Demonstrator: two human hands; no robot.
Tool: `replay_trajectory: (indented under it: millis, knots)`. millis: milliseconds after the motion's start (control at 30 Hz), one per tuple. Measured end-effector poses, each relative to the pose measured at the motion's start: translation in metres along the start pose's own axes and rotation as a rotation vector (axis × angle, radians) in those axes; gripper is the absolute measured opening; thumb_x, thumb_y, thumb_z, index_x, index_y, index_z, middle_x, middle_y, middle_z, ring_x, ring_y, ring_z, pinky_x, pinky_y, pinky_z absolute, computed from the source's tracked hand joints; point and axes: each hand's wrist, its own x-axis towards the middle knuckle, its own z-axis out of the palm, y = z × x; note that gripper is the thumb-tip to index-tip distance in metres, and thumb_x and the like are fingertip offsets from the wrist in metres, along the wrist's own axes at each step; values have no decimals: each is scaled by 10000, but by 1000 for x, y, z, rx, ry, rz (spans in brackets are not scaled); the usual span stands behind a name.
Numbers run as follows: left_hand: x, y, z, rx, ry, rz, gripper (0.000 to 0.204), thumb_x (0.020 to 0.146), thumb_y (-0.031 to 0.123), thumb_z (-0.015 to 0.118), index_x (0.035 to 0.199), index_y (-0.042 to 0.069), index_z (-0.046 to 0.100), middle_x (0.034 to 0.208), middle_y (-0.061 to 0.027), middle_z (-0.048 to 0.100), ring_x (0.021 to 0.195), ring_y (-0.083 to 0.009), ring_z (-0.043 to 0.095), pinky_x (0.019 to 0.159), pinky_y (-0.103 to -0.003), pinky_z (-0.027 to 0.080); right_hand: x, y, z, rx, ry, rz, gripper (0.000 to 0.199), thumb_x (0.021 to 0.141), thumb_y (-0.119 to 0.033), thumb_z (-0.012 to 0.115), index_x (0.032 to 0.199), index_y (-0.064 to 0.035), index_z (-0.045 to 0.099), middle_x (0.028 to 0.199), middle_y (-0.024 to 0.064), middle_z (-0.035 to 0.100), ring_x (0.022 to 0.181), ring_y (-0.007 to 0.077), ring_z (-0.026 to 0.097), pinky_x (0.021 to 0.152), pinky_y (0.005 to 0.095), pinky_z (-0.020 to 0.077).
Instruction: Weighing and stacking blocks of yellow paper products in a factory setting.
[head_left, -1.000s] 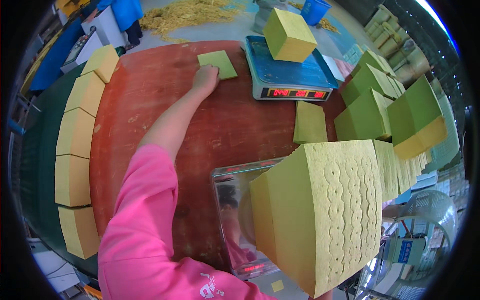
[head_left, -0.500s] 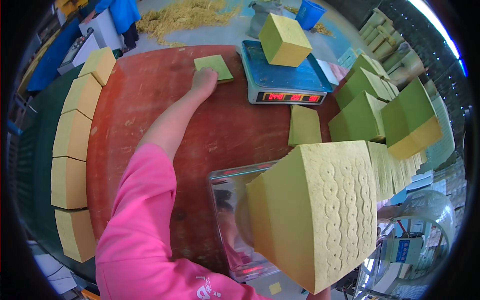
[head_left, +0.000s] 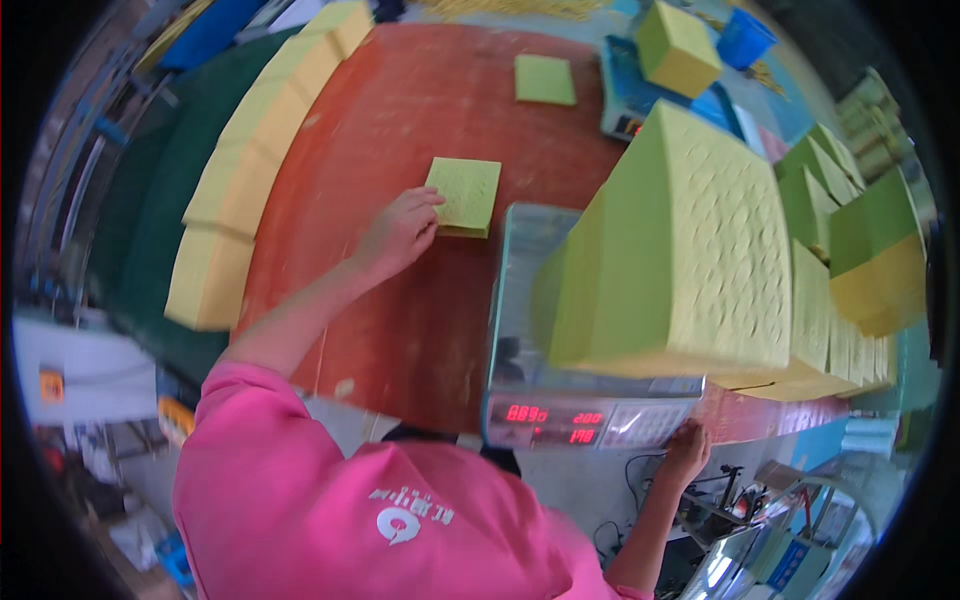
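On the red tabletop (head_left: 400,340), my left hand (head_left: 400,235) has its fingertips over the left edge of a thin stack of yellow paper (head_left: 465,195). Its thumb side is partly hidden. Another thin stack (head_left: 545,80) lies farther off, beside the far scale. A tall block of embossed yellow paper (head_left: 660,250) stands on the near digital scale (head_left: 545,420), whose red display is lit. My right hand (head_left: 687,452) is at that scale's front right corner, below the block. Its fingers are loosely bent, with nothing visible in them.
Several yellow paper blocks (head_left: 265,125) line the table's left edge. At the far right, another block (head_left: 680,55) sits on the blue far scale (head_left: 620,85). More paper stacks (head_left: 830,310) crowd the right side. A blue bin (head_left: 745,40) stands beyond the table.
My left hand has come back from beside the far scale, and a thin paper stack now lies at it. My right hand is apart from the tall block's underside. The view has shifted.
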Motion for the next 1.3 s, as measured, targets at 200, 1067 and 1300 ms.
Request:
replay_trajectory:
  millis: [200, 1067, 1300]
  knots:
    - [-154, 120, -26, 1, -40, -211, 82, 760, 14, 644, 786, 11, 567, 1089, -134, 630, 1127, -334, 565, 883, -405, 498, -2, -5, -24, 178, -114, 78, 238, 966, -271, 505, 931, -51, 589, 780, 36, 596, 679, 132, 539, 552, 269, 399]
    - [-230, 224, -88, -1049, 28, -1130, 204, 913, 189, 565, 945, -1, 632, 833, -34, 627, 752, -115, 587, 631, -271, 480, -205, -1, 149, -382, -1175, -266, 134, 868, -94, 620, 947, 9, 591, 661, 121, 534, 589, 136, 464, 560, 318, 450]
    - [-15, 248, -166, -921, 80, -458, 221, 894, 273, 610, 805, 71, 608, 735, 21, 581, 629, -63, 522, 528, -219, 404, -140, -211, 183, -353, -836, -746, 320, 831, -75, 672, 1132, 16, 613, 747, 56, 617, 646, 136, 567, 599, 287, 471]
